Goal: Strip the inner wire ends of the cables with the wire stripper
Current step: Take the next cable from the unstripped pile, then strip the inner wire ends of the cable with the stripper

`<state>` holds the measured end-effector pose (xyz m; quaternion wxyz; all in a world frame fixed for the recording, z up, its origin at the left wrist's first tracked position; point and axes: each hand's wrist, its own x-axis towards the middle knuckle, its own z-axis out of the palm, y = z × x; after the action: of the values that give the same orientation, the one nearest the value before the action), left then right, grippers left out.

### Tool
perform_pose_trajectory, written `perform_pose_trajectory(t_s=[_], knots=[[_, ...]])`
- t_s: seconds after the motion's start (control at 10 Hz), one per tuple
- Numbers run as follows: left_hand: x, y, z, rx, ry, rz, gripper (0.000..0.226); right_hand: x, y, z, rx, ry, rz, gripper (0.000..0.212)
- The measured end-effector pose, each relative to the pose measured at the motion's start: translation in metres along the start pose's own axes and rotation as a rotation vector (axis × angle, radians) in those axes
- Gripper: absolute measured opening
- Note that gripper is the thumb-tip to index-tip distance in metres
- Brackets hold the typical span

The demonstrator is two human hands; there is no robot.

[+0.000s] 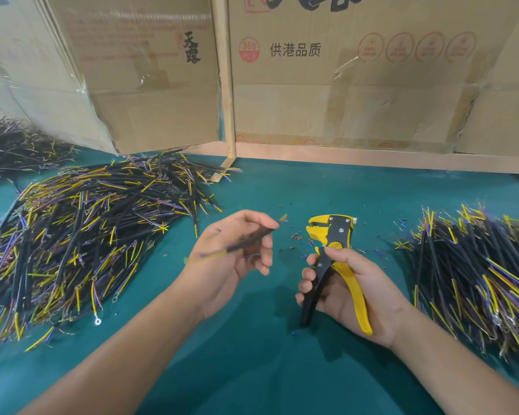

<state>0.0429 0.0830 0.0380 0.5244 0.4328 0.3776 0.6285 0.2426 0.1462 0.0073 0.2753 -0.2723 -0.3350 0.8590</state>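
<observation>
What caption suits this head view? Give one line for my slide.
Left hand holds a black cable beside the yellow-and-black wire stripper gripped in the right hand.

- left hand (231, 250) mid-frame, pinching one black cable (246, 239), motion-blurred; coloured inner wire ends stick out at both ends
- right hand (354, 290) right of centre, gripping yellow-black wire stripper (331, 265) by its handles, head pointing up-frame, apart from the cable
- big pile of cables (81, 235) at left, another pile (477, 274) at right edge
- green table (252, 354); small insulation bits (297, 235) scattered centre
- cardboard boxes (342, 85) across top
</observation>
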Motion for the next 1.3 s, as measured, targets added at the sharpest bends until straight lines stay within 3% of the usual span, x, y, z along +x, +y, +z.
perform_pose_trajectory(t_s=[0.1,0.6,1.3], knots=[[-0.0005,0.0015,-0.0001,0.021,-0.016,-0.012,0.015,0.0,0.0,-0.0006,0.001,-0.007,0.002,0.025],[-0.0012,0.0003,0.0025,0.379,-0.033,0.163,0.013,0.0005,0.0012,-0.0014,-0.001,-0.017,0.009,0.026],[-0.0031,0.0045,0.0024,0.266,-0.107,0.233,0.024,-0.0004,0.0004,-0.0013,0.008,-0.032,0.015,0.026]])
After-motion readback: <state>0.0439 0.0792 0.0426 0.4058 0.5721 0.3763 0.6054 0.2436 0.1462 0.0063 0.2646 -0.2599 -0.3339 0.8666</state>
